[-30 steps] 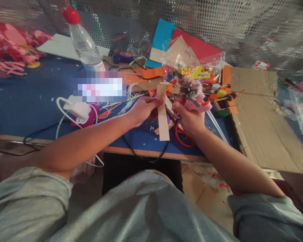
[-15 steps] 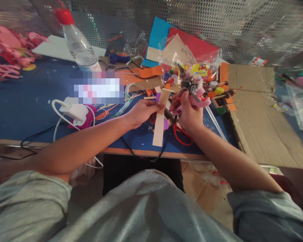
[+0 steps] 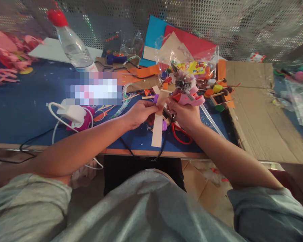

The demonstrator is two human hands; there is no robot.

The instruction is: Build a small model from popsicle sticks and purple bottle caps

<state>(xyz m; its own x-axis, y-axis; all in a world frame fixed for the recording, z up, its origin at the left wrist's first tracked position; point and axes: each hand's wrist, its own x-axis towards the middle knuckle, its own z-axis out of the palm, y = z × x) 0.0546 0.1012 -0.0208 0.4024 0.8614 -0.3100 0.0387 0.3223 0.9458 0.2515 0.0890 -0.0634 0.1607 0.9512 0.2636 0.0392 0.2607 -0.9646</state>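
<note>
My left hand (image 3: 140,113) pinches a long beige paper strip (image 3: 157,125) that hangs down over the blue table's (image 3: 25,111) front edge. Small purple pieces (image 3: 164,125) sit against the strip. My right hand (image 3: 184,113) is closed on a pink foam craft piece (image 3: 192,99) topped with a grey-pink fluffy tuft (image 3: 183,80). The thumb and fingers of the two hands nearly meet at the strip's upper end. Red-handled scissors (image 3: 179,133) lie on the table just under my right hand.
A water bottle with a red cap (image 3: 70,43) stands at the back left. A white charger and cable (image 3: 71,113) lie left of my hands. Coloured sheets (image 3: 176,40), a plastic bag of craft bits (image 3: 195,68) and cardboard (image 3: 262,111) fill the right side. Pink cut-outs (image 3: 7,53) are piled far left.
Both hands have drawn closer together and a little left. The right hand turned the pink piece and brought it to the strip; the strip tilted slightly and now hangs lower.
</note>
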